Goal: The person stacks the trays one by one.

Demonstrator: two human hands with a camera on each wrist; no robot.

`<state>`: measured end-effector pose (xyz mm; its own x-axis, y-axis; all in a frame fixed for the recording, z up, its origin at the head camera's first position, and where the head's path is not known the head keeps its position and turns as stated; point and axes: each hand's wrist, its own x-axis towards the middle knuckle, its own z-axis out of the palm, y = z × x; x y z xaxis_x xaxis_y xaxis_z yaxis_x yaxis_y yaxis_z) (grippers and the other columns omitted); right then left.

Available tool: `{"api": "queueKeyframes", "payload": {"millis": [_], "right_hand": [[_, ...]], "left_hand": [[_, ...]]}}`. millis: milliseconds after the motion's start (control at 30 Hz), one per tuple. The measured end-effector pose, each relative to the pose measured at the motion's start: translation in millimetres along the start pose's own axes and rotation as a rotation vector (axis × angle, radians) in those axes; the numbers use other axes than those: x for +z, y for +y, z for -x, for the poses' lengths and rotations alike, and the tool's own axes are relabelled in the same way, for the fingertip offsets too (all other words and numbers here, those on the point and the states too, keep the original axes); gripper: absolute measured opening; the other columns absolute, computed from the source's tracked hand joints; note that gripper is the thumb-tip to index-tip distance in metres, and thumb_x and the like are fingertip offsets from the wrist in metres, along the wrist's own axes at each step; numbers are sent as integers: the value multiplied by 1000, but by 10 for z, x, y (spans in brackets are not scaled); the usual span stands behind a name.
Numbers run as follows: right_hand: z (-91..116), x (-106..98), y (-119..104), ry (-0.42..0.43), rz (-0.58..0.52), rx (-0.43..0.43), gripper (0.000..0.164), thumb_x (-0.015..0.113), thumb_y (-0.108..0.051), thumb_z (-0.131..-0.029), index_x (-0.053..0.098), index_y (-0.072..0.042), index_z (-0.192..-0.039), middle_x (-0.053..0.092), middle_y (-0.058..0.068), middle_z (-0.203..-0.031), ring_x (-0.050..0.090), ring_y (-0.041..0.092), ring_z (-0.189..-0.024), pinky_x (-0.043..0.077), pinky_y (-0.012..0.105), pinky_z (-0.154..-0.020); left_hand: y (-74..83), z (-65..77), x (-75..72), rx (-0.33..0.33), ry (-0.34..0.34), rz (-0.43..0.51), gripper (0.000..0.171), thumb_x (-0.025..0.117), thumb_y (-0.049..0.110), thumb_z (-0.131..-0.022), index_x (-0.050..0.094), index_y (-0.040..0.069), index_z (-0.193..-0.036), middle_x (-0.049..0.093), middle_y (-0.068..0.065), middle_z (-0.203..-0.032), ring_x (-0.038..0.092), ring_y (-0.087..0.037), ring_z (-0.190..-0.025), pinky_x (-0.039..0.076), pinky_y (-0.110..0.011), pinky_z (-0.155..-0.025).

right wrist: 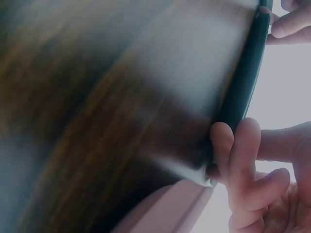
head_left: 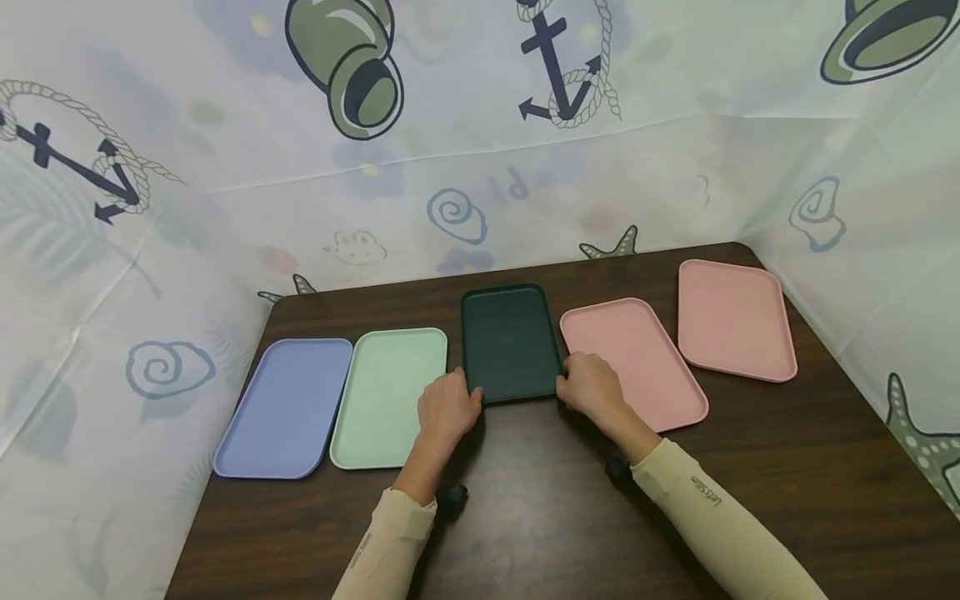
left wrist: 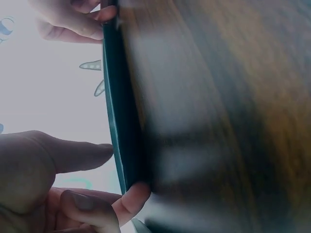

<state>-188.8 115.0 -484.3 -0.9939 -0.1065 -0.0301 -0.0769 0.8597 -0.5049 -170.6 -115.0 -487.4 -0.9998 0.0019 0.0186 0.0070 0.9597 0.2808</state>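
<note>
A dark green rectangular tray (head_left: 511, 342) lies between my two hands, its long sides pointing away from me. At its near left corner my left hand (head_left: 448, 407) holds the rim. The left wrist view shows the thumb (left wrist: 92, 155) at the upper edge and a curled finger (left wrist: 133, 200) at the lower side. My right hand (head_left: 592, 385) grips the near right corner, with bent fingers (right wrist: 247, 145) at the rim in the right wrist view. That hand overlaps a pink tray (head_left: 637, 358), and the left hand overlaps a mint green tray (head_left: 393, 383).
A blue tray (head_left: 285, 408) lies left of the mint one, almost against it. Another pink tray (head_left: 737, 321) sits at the far right near the table's edge. All rest on a dark wood-grain table (head_left: 525, 517). A printed cloth (head_left: 465, 150) hangs behind and at both sides.
</note>
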Motion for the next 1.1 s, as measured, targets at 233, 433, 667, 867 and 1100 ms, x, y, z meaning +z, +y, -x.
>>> {"api": "queueKeyframes", "payload": {"millis": [233, 433, 667, 867, 1100], "right_hand": [[27, -21, -6, -32, 7, 17, 18, 65, -22, -89, 71, -8, -79, 56, -8, -47, 61, 20, -56, 48, 38, -51], [214, -154, 64, 10, -64, 16, 43, 68, -30, -90, 68, 0, -121, 73, 9, -89, 67, 32, -91, 53, 49, -73], [504, -444, 432, 61, -169, 30, 42, 64, -31, -94, 67, 1, -121, 70, 1, -70, 65, 14, -61, 47, 36, -54], [785, -750, 891, 132, -129, 184, 52, 58, -42, -96, 64, 1, -125, 72, 5, -79, 63, 15, -59, 42, 34, -49], [976, -807, 1386, 112, -63, 341, 64, 53, -50, -96, 56, 2, -132, 68, 18, -99, 60, 27, -69, 42, 37, -47]], "left_hand": [[6, 67, -24, 5, 5, 16, 37, 67, 34, -92, 67, 0, -104, 63, -11, -78, 63, -32, -69, 51, -43, -55], [34, 191, -42, 18, 23, 32, 48, 68, 36, -92, 63, -2, -120, 67, -15, -87, 65, -34, -72, 52, -45, -57], [209, 391, -117, 53, 105, -26, 49, 68, 38, -91, 66, -1, -120, 68, -15, -87, 65, -35, -65, 53, -44, -54], [494, 562, -55, 145, 113, -18, 37, 68, 40, -91, 73, 7, -106, 69, -9, -86, 67, -30, -69, 54, -44, -55], [822, 684, 177, 288, -41, 86, 31, 68, 42, -89, 74, 13, -98, 68, 2, -74, 66, -21, -70, 50, -38, -54]]}}
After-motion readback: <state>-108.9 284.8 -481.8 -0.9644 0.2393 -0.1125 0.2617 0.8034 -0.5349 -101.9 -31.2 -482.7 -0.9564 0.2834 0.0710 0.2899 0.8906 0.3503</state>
